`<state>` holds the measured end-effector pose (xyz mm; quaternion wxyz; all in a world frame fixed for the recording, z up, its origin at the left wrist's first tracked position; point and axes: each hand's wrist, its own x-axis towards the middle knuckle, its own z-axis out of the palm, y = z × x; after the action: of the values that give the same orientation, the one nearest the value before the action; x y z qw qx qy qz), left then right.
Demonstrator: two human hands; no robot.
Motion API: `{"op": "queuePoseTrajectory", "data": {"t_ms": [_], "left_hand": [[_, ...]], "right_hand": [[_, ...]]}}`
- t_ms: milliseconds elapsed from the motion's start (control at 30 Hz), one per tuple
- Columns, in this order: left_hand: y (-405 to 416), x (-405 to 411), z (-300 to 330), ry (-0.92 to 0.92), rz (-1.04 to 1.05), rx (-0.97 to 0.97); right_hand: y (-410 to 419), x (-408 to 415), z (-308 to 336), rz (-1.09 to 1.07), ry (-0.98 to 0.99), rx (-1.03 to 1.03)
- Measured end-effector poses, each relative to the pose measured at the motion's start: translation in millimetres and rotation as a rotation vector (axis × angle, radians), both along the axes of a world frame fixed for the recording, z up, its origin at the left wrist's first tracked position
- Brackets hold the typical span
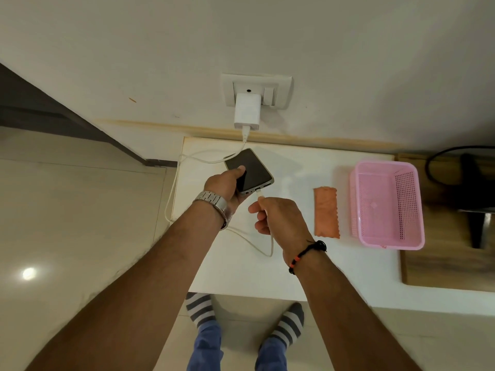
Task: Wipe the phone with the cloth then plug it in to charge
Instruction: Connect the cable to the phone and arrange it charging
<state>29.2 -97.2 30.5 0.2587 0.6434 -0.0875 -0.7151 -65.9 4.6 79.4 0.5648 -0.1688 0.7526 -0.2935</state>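
Pinching the white charging cable (271,236) just behind its connector (259,194), the right hand (278,218) brings the plug to the port on the phone's near edge; the tip sits at or just inside the opening, and whether it is fully seated cannot be told. Left of that grip, the left hand (227,187), a metal watch (214,203) on its wrist, curls round the phone (247,171) from the side, thumb lying on the dark screen, and holds it tilted above the white tabletop (241,274). Slack cable loops on the tabletop nearer the person than the phone and trails off over the left edge. Right of the phone, well apart from it, the orange cloth (326,212) lies flat, in neither hand, which suggests the wiping is over and the charging step is in hand. Just beyond the cloth on that side stands a pink plastic basket (388,204). Farther back from the phone, a white charger block (247,113) sits in the wall socket (255,89), its cable running down past the phone's far end. Next comes a straight push along the port's axis, the left hand bracing the phone against it, until the connector seats; then the phone can be laid down.
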Motion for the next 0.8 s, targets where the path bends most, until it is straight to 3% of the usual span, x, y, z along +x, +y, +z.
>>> {"op": "queuePoseTrajectory", "data": {"t_ms": [800], "left_hand": [[1.4,9.3,-4.8,-0.066,-0.053,-0.078]], "right_hand": [[-7.0,1.4,0.6,0.044,-0.007,0.043]]}}
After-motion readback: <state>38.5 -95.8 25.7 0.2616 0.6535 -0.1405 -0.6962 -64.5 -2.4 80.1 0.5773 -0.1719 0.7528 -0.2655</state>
